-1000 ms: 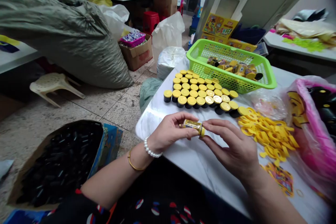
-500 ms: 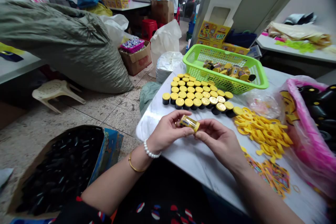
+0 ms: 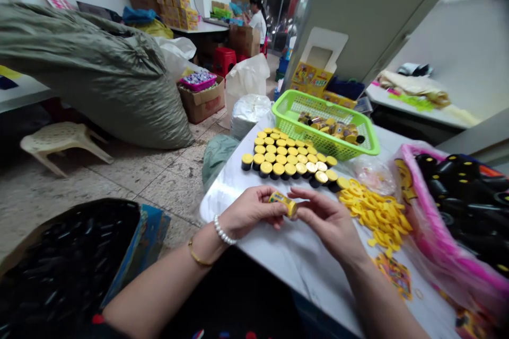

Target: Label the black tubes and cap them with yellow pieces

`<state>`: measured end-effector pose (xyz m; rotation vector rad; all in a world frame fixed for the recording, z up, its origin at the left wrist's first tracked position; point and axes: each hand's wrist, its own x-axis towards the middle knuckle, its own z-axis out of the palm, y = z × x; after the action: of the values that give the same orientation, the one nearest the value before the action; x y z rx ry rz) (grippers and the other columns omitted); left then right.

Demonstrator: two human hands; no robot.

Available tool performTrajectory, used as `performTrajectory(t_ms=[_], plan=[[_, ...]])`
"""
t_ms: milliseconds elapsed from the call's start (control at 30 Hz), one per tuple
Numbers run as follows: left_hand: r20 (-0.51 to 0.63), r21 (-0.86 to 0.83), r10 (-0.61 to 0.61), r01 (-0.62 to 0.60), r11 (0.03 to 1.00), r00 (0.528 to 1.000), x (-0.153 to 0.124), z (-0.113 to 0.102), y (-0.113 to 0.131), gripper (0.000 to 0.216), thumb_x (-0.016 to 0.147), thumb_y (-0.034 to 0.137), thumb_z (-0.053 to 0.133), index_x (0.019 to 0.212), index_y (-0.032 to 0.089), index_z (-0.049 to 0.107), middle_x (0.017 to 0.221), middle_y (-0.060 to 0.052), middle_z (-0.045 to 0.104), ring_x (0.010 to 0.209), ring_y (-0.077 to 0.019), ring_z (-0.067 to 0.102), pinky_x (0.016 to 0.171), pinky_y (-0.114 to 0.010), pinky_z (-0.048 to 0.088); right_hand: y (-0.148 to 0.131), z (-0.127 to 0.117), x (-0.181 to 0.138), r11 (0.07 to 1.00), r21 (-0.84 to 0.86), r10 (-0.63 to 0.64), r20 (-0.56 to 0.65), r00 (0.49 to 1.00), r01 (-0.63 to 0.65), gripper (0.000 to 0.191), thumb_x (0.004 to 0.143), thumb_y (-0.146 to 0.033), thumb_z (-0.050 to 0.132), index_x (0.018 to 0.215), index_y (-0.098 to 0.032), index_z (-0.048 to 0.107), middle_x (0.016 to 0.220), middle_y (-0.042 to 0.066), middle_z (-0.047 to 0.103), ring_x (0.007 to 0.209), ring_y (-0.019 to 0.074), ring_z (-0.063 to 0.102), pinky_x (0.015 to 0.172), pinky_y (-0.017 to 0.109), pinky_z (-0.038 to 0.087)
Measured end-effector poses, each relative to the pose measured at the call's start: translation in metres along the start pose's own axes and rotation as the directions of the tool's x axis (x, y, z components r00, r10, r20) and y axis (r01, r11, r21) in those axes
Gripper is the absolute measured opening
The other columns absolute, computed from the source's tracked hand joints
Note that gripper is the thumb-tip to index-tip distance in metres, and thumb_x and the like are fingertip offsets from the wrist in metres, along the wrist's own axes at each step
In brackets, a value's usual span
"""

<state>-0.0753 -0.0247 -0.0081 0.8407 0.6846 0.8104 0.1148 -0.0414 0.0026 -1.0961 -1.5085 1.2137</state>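
Note:
My left hand (image 3: pixel 252 211) is closed around a small yellow-labelled cylinder (image 3: pixel 283 202), held tilted above the near part of the table. At its yellow end, my right hand (image 3: pixel 328 222) grips with thumb and fingertips, the forefinger raised a little. Just beyond my hands, black tubs with yellow caps (image 3: pixel 281 159) stand upright in close rows. Right of them lies a pile of yellow plastic ring-shaped pieces (image 3: pixel 374 212), with printed cards (image 3: pixel 395 274) nearer me. Behind the tubs, a green basket (image 3: pixel 338 152) contains more small labelled cylinders (image 3: pixel 336 128).
A pink-edged bag (image 3: pixel 453 238) of black parts is on the right. Lower left, a box (image 3: pixel 133 254) contains black pieces. A large grey-green sack (image 3: pixel 131 85) and pale stool (image 3: pixel 66 140) stand left. A person (image 3: pixel 258 18) sits far back.
The view has shifted, lifting the far room into sight. The cylinder has been turned, its printed label now facing up, and my right forefinger has lifted from it.

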Motion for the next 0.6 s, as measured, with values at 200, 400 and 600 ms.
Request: performTrajectory(t_ms=[200,400,600], plan=[[0.072,0.039,-0.035,0.032,0.999,0.997,0.000,-0.007,0.000,0.046,0.074,0.050,0.077,0.093,0.012,0.059,0.067,-0.002,0.068,0.044,-0.0081,0.057,0.040,-0.017,0.042,-0.003,0.015,0.002,0.992,0.125,-0.012,0.019,1.000,0.009,0.016,0.075,-0.029,0.080,0.089,-0.023,0.076,0.087,0.001,0.064,0.061,0.0124,0.065,0.056,0.028,0.060],[0.076,-0.072,-0.037,0.043,0.997,0.996,-0.001,-0.012,-0.002,0.044,0.075,0.054,0.075,0.079,0.013,0.059,0.056,0.002,0.061,0.036,-0.0057,0.051,0.035,-0.015,0.037,0.005,0.016,0.003,0.970,0.226,0.077,0.048,0.996,-0.086,0.024,0.077,-0.023,0.079,0.100,-0.028,0.076,0.121,0.004,0.061,0.067,0.0127,0.069,0.062,0.033,0.064],[0.102,-0.037,-0.088,0.092,0.995,0.991,0.000,-0.011,0.002,0.042,0.076,0.052,0.075,0.075,0.013,0.060,0.055,0.000,0.064,0.036,-0.0060,0.052,0.033,-0.014,0.036,0.011,0.019,0.002,0.959,0.269,0.076,0.048,0.996,-0.086,0.017,0.076,-0.020,0.080,0.092,-0.026,0.077,0.114,0.004,0.062,0.070,0.0134,0.068,0.059,0.032,0.064]])
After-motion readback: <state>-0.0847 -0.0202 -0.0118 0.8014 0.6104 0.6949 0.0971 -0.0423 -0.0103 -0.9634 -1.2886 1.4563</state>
